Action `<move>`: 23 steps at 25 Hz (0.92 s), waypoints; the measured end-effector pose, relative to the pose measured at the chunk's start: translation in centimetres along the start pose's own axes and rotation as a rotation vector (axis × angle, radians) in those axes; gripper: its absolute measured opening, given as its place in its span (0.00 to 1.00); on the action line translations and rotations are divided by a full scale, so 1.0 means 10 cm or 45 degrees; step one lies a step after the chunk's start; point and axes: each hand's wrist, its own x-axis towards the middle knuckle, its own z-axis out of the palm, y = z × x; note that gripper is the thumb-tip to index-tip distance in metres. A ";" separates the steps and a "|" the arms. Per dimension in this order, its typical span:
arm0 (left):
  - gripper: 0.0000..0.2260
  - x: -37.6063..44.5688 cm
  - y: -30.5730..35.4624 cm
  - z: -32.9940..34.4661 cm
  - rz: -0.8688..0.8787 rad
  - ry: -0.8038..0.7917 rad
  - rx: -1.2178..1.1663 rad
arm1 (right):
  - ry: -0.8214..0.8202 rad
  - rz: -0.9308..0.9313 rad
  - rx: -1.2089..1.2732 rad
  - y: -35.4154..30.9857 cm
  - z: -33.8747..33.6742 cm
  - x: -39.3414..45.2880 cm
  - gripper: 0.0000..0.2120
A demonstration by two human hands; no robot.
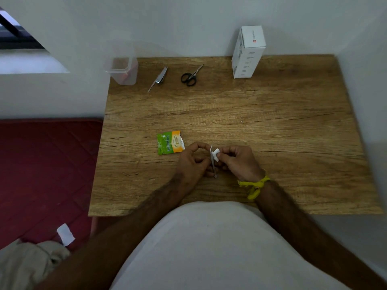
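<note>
Pinched in R hand [236,162] fingertips is a small white wad [215,152], held against a thin metal tool [213,165] that L hand [193,162] grips w/ curled fingers; both are over the table [272,126] at its 6 o'clock. Torn sachet [170,142] lies flat just beside L hand, at its 10 o'clock. Clipper [159,78], scissors [189,77], box [248,52] & tub [123,70] sit along the 12 o'clock edge.

Far edge of the table [272,122]: container [123,70] at the left corner, then nail clipper [159,78], scissors [189,77] and box [247,53], left to right, all apart.
Near middle: left hand [193,162] and right hand [238,162] side by side.
Between the hands: thin tool [213,164] in the left hand, wad [215,152] pinched by the right, against the tool's far end.
Sachet [170,142]: on the table, just left of the left hand.
</note>
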 end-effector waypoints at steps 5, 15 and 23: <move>0.12 0.01 0.00 0.00 -0.029 -0.008 -0.031 | 0.028 -0.009 -0.098 0.04 0.05 0.02 0.05; 0.13 0.00 0.02 -0.01 -0.035 -0.035 -0.051 | -0.047 0.000 -0.140 -0.05 0.06 0.03 0.06; 0.17 -0.03 0.05 0.01 -0.016 -0.016 -0.042 | -0.108 0.258 0.053 -0.21 0.04 0.12 0.09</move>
